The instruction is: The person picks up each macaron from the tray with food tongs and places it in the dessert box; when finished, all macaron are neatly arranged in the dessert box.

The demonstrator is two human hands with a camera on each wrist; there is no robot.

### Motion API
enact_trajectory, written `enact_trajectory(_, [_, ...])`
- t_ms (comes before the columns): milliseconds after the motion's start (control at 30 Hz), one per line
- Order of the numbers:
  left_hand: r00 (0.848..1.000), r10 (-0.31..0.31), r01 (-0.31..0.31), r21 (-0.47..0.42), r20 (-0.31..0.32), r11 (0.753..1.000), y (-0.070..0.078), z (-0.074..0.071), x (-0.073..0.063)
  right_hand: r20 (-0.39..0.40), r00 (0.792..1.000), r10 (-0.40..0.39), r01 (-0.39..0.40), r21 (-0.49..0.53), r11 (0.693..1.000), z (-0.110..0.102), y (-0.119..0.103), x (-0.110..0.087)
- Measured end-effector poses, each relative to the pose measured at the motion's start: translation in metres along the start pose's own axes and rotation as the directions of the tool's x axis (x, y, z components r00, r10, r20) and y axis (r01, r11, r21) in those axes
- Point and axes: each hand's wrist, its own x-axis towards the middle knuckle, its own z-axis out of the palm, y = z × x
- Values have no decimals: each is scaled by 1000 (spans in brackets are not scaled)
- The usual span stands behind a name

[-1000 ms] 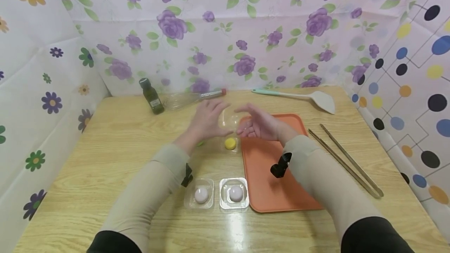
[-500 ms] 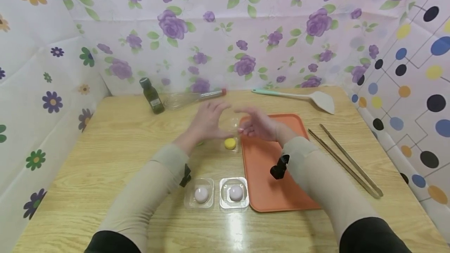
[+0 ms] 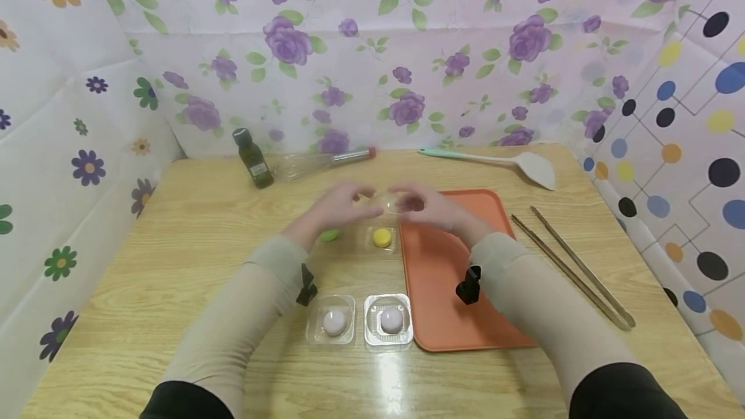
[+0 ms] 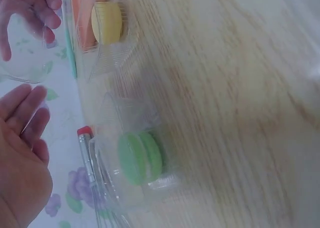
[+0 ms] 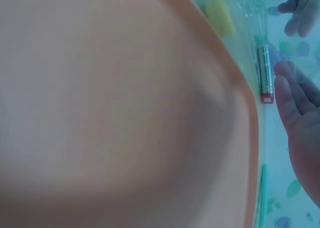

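My left hand (image 3: 340,205) and right hand (image 3: 435,211) face each other above the far half of the table, fingers and thumbs curved round a see-through plastic piece (image 3: 388,203). Its thin edge also shows between both hands in the left wrist view, though its full shape is hard to make out. Just below the hands, a green macaron (image 4: 141,158) and a yellow macaron (image 3: 381,238) sit in clear plastic packs. Nearer the front, two pale lilac macarons, a left one (image 3: 334,322) and a right one (image 3: 391,320), lie in square clear packs.
An orange tray (image 3: 442,302) lies under the right forearm. Metal tongs (image 3: 573,267) are right of it. Along the back are a dark green bottle (image 3: 253,159), a whisk (image 3: 326,161) and a white spatula (image 3: 524,163) with a mint handle. Patterned cloth surrounds the table.
Both hands have turned a little, so their backs show more and their fingertips bend inward. The clear piece between them has tilted or shifted slightly right. The macarons have stayed in place.
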Motion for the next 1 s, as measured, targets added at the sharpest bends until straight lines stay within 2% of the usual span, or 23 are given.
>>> enact_trajectory(133, [999,-8,9,-42,40,999,-4,0,0,7,1000,-21,21,-62,998,1,1,1])
enact_trajectory(233, [998,-10,14,-69,54,998,-5,1,0,7,1000,-3,4,-122,992,1,0,0])
enact_trajectory(333, [996,-11,16,-57,84,998,-5,3,0,12,1000,28,-26,-178,984,3,-2,-3])
enact_trajectory(467, [993,-18,11,64,119,998,-6,6,-1,7,999,49,-44,-328,944,9,0,-5])
enact_trajectory(567, [992,-17,-6,180,125,984,-7,9,-2,2,1000,26,-22,-440,898,17,3,-4])
enact_trajectory(733, [991,1,-41,293,136,955,-10,14,-3,-10,1000,-8,2,-486,874,26,8,-4])
enact_trajectory(1000, [986,-11,-51,371,163,927,-11,17,-3,-23,1000,-2,-11,-543,840,32,14,-3])
